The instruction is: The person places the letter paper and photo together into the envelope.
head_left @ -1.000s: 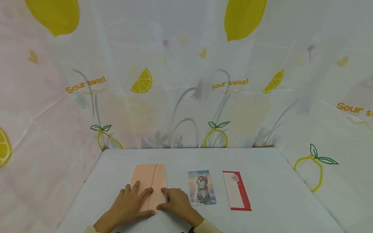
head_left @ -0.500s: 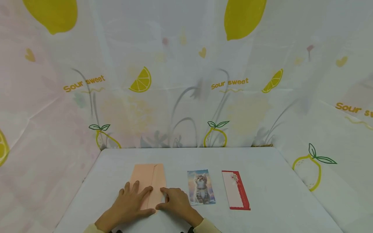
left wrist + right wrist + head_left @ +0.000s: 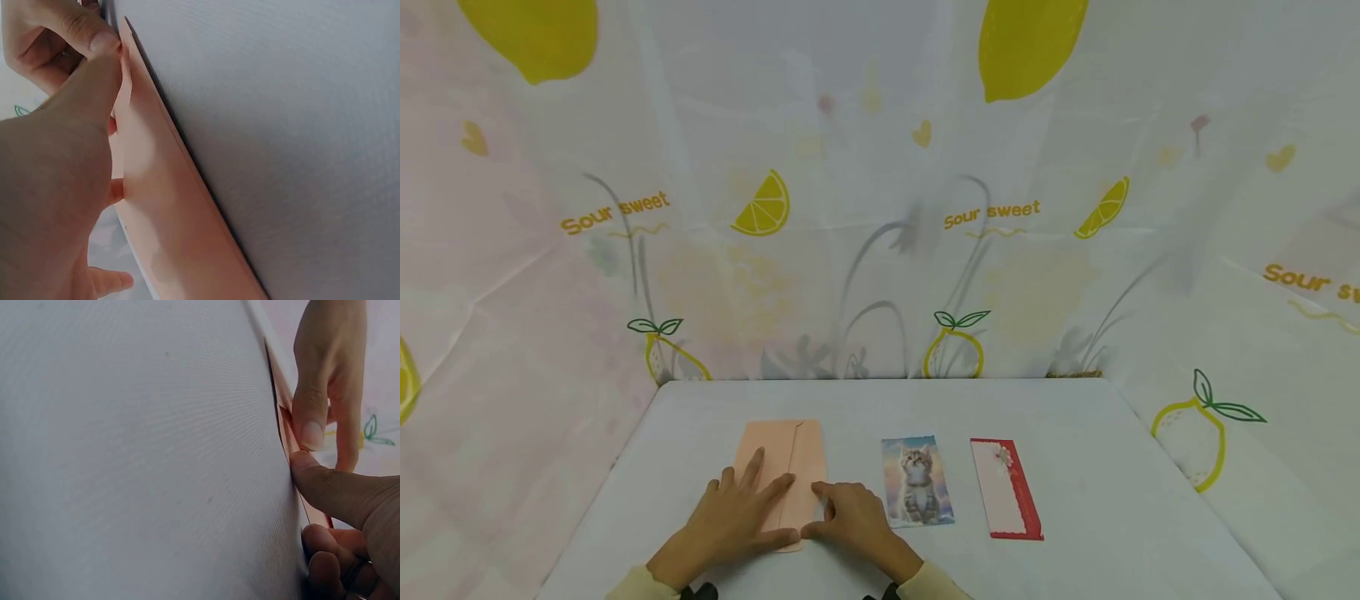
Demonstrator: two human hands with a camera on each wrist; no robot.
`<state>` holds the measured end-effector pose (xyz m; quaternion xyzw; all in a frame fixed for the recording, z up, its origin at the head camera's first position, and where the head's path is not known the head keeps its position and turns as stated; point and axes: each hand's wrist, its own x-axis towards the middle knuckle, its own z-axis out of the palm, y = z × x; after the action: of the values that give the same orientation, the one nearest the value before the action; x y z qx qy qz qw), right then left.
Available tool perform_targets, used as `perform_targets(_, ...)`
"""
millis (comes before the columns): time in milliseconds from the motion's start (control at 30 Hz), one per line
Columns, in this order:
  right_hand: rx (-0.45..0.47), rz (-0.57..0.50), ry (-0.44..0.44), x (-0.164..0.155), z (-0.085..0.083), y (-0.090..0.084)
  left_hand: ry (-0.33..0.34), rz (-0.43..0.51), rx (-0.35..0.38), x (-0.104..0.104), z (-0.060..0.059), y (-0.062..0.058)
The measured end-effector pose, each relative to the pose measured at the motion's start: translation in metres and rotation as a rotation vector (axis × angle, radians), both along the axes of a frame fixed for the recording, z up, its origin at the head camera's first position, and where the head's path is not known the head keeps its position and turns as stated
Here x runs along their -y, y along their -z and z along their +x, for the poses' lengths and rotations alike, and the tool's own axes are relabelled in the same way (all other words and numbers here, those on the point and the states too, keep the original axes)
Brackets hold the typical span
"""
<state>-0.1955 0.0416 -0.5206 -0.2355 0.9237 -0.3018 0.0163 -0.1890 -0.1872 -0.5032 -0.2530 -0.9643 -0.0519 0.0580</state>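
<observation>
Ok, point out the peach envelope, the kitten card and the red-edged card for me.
Peach envelope [image 3: 777, 458]: head view, on the panel left of its seam.
Kitten card [image 3: 918, 483]: head view, on the kitten's chest.
Red-edged card [image 3: 999, 492]: head view, on its pale panel.

- Envelope [image 3: 806, 454] lies on table [image 3: 1120, 500], under left hand [image 3: 732, 510], reaching past its fingertips.
- Right hand [image 3: 857, 518] at envelope's right edge, beside left thumb.
- Kitten card [image 3: 917, 483] on table, just right of right hand.
- Flower card [image 3: 1000, 493] farther right, past kitten card.
- Printed sheet [image 3: 850, 125] behind table, beyond both hands.
</observation>
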Motion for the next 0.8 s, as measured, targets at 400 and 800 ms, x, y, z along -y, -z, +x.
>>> perform_targets(400, -0.006, 0.018, 0.015, 0.0020, 0.0004, -0.0006, -0.066, 0.041, -0.016, -0.0055, -0.0061, 0.0055)
perform_targets(800, -0.017, 0.039, 0.023, 0.0027, 0.0015, -0.0043, -0.064, 0.093, 0.076, -0.0041, -0.0072, 0.0014)
